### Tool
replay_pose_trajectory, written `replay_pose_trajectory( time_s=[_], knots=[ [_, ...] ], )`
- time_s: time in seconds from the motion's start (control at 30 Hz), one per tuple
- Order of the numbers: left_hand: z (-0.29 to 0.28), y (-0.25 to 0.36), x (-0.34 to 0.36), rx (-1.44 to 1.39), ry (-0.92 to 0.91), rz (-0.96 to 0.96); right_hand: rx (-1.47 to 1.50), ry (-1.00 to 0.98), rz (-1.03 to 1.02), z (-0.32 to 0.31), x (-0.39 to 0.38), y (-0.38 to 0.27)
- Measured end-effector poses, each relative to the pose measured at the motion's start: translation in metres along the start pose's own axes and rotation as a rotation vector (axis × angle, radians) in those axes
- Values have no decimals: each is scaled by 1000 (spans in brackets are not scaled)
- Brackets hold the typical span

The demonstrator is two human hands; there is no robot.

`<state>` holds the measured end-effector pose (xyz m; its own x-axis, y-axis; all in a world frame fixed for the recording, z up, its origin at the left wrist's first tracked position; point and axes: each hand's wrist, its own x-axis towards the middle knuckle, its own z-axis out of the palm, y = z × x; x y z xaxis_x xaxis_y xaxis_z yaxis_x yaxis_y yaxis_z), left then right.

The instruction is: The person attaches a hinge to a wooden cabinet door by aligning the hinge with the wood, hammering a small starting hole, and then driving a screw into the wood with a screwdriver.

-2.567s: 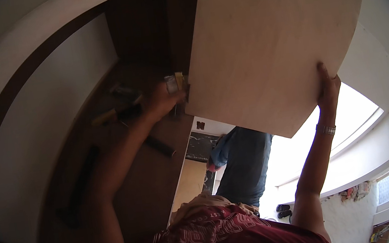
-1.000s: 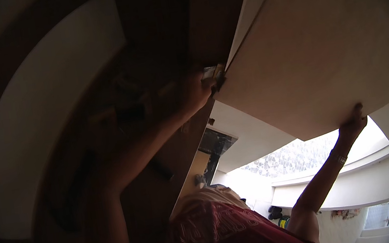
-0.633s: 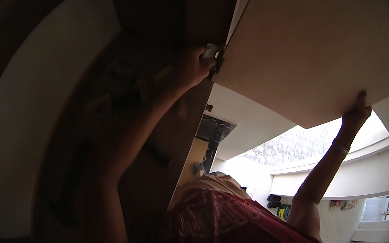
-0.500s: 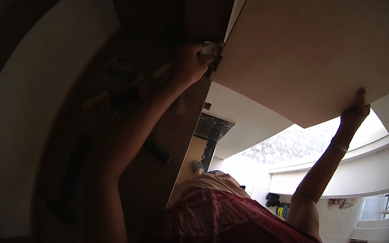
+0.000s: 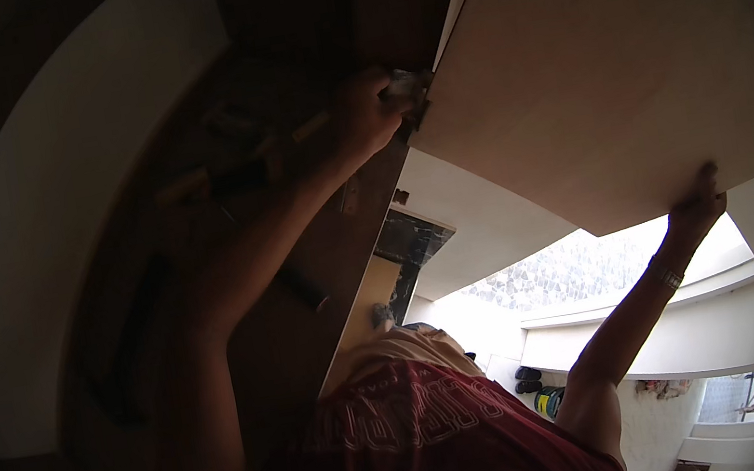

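A large pale door panel (image 5: 608,84) fills the upper right, its near corner pointing down toward the bright gap. My right hand (image 5: 699,205), with a watch on the wrist, grips the panel's lower edge. My left hand (image 5: 368,112) reaches over a dark shelf and closes on a small silvery metal piece that looks like a hinge (image 5: 406,85), at the panel's left edge. Shadow hides the fingertips and how the metal piece sits against the panel.
On the dark brown shelf (image 5: 353,268) lie several dim tools, among them a dark handle (image 5: 305,288) and a wooden-looking piece (image 5: 184,186). A pale curved wall (image 5: 5,291) stands at left. Dark shoes (image 5: 527,379) rest on the floor at lower right.
The panel's near corner and my right hand have shifted slightly right and up. My left hand stays at the metal piece, a little higher in view.
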<state>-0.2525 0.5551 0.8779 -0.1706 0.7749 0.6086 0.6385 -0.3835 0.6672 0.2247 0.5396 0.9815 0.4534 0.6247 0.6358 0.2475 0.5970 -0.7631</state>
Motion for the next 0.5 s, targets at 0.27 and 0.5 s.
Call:
replay_pose_trajectory(
  time_s=[0.27,0.5],
  knots=[
    [0,3,4,-20,18,51,-245,-36,-336,-13,21,19],
    [6,-4,4,59,101,121,-130,-20,-114,11,12,0]
  ],
)
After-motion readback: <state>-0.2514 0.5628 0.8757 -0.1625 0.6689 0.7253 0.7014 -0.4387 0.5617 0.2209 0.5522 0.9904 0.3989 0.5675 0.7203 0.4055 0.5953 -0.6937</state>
